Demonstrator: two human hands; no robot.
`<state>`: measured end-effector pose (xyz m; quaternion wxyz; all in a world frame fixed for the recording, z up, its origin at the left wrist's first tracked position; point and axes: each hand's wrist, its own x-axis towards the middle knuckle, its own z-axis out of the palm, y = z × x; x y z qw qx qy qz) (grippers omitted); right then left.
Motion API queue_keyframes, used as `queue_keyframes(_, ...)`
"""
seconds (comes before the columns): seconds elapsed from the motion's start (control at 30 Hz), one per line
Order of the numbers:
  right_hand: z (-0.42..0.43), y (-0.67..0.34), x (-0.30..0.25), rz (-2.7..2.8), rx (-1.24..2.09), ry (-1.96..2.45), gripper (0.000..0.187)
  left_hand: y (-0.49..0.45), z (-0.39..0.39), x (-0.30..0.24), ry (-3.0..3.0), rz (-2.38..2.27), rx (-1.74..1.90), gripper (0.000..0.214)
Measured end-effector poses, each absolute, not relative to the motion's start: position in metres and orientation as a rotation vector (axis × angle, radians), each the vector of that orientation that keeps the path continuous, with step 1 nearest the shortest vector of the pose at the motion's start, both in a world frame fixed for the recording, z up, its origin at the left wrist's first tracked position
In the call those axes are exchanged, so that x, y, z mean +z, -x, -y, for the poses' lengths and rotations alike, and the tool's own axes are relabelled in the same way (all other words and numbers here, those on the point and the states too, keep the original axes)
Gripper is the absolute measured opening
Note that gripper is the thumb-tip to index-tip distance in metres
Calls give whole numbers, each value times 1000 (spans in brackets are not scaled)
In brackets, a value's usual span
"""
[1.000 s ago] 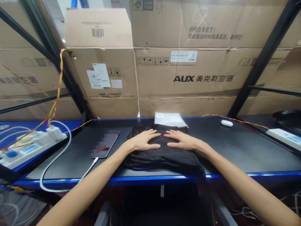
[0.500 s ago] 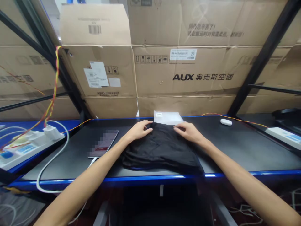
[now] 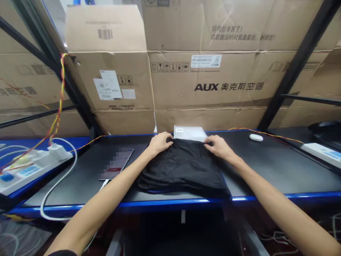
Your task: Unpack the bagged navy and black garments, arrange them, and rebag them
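Note:
A folded black garment (image 3: 183, 167) lies on the black table (image 3: 266, 167), reaching its blue front edge. My left hand (image 3: 159, 142) grips the garment's far left corner with curled fingers. My right hand (image 3: 218, 145) pinches the far right corner the same way. Just behind the garment lies a flat clear plastic bag (image 3: 189, 133) with a small white label, partly covered by the cloth's far edge.
A phone (image 3: 117, 168) on a white cable lies left of the garment. A white power strip (image 3: 29, 167) with plugs sits far left. A small white case (image 3: 256, 137) rests at the back right. Cardboard boxes (image 3: 207, 85) wall the table's rear; black rack posts slant at both sides.
Both hands slid from lying flat on the garment's middle to its far corners and closed on the cloth. The far edge now lies straighter against the plastic bag.

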<state>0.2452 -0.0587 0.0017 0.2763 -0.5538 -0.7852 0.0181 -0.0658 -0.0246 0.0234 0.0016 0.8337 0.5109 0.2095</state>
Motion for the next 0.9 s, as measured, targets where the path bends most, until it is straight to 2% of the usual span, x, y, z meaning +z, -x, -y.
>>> queue_keyframes(0.2,84,-245,13,2096,228,1252,24,76,40,34,-2638,-1255,865,19)
queue_keyframes(0.6,122,-254,1,2411,346,1187,30,104,79,27,-2806,-1073,399,39)
queue_keyframes(0.77,130,-254,3,2348,312,1174,36,108,87,38,-2724,-1078,411,37)
queue_keyframes(0.9,152,-255,13,2239,347,1092,31,119,99,49,-2625,-1021,526,33)
